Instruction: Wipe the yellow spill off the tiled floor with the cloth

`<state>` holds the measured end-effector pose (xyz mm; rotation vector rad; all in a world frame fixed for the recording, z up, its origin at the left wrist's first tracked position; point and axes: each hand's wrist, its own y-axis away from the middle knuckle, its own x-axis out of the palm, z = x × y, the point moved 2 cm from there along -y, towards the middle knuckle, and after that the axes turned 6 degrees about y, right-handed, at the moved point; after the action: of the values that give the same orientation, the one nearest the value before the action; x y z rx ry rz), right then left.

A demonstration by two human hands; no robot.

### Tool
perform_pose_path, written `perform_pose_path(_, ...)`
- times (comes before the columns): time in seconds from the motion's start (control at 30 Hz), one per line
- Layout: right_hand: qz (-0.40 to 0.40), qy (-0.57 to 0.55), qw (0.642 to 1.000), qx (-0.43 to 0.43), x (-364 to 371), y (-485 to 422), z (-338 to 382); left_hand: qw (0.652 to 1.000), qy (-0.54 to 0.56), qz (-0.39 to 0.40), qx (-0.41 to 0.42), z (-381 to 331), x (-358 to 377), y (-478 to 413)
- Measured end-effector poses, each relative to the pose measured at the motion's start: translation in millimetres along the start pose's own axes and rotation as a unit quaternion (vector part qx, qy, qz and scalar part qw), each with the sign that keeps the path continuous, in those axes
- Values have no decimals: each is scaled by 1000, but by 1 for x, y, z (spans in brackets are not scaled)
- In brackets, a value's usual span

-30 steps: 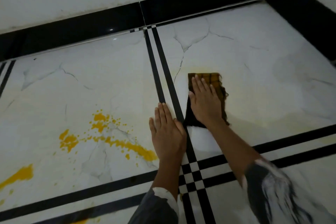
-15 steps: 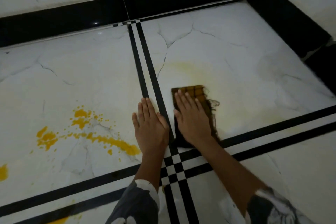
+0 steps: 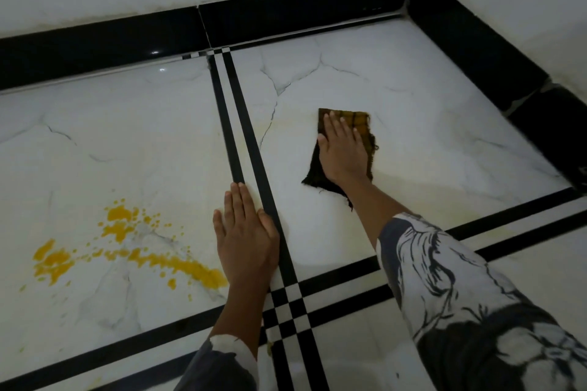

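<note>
Right hand flat on dark checked cloth, left hand spread beside yellow spill

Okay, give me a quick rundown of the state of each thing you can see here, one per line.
cloth: flat on the right tile, pressed down
right hand: flat on the cloth
left hand: flat on the floor, empty
yellow spill: unwiped on the left tile
right tile: faint yellowish smear

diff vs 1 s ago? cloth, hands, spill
The right hand pulled the cloth back toward the person, then pushed it out again, flat on it throughout. The left hand stayed planted by the black stripes; the yellow spill is untouched.
</note>
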<state>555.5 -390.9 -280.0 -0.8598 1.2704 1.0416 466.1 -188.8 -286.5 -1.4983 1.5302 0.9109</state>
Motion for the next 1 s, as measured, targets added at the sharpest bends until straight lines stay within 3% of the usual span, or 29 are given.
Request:
perform_pose_path(0.23,-29,-30,987,158,-3,42,-54,1000,6,-2,-1,-1,-1,1)
perform_pose_path(0.5,-49,-21,973,223,-2,120,-76,1000,20,-5,-2,-1,-1,0)
perform_pose_path(0.73,-76,-31,985,154,11,209,-34,998,34,45,-9,-1,-8,-1)
perform_pose_path(0.87,-28,-126,990,61,12,251,13,963,264,52,-27,-26,-23,15)
perform_pose_path(0.9,-17,-165,985,42,8,255,16,951,304,53,-1,-42,-24,32)
perform_pose_path(1.0,-95,-325,938,75,-17,251,-19,936,326,100,83,-90,-14,91)
